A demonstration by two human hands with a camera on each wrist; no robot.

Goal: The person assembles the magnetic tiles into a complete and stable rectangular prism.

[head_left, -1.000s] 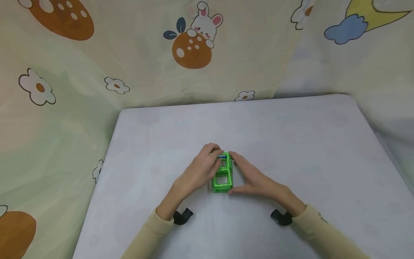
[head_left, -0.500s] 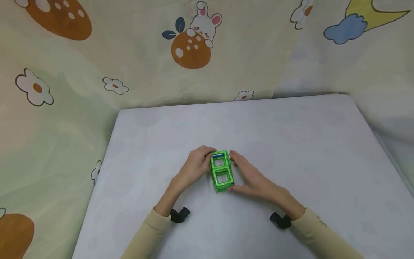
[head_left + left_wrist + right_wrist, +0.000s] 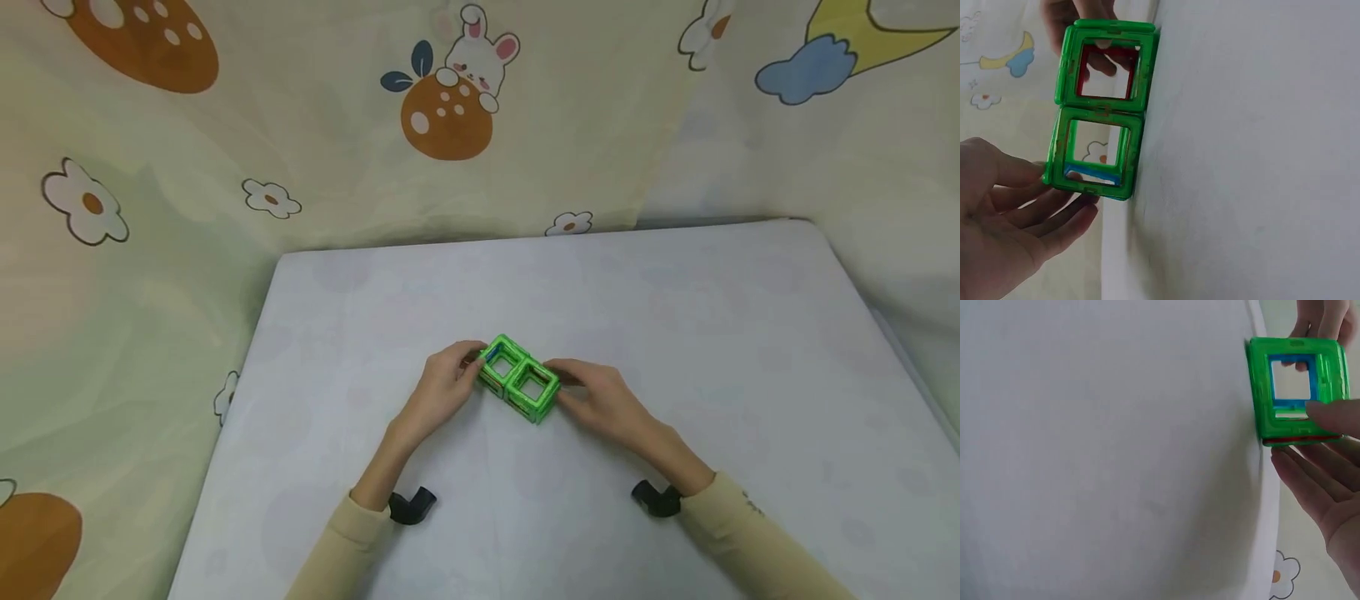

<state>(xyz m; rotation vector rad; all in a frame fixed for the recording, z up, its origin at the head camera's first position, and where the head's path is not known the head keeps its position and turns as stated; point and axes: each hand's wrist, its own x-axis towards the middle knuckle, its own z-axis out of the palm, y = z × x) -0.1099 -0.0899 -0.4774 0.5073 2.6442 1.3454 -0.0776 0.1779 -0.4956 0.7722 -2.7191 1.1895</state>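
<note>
A block of green magnetic tiles [image 3: 519, 372], shaped like two open-framed cubes side by side, lies slantwise between my hands on the table. My left hand [image 3: 442, 387] grips its far-left end, thumb on the near side and fingers behind. At the near-right end my right hand [image 3: 609, 402] pinches it between thumb and fingers. Through the frames in the left wrist view show a blue tile [image 3: 1094, 173] in the cube by my left hand and a red tile [image 3: 1081, 76] in the other. The right wrist view has my right thumb [image 3: 1338, 417] over the green end face.
A white table [image 3: 675, 308] spreads around the block. Behind it and to the left hangs a printed curtain [image 3: 330, 125] with flowers and a rabbit. A black wrist mount sits at each cuff, the left mount [image 3: 412, 506] and the right mount [image 3: 657, 499].
The block has turned, its near end swinging right toward my right hand. My left hand has drawn left off its top to the far-left end; my right hand has closed on the other end.
</note>
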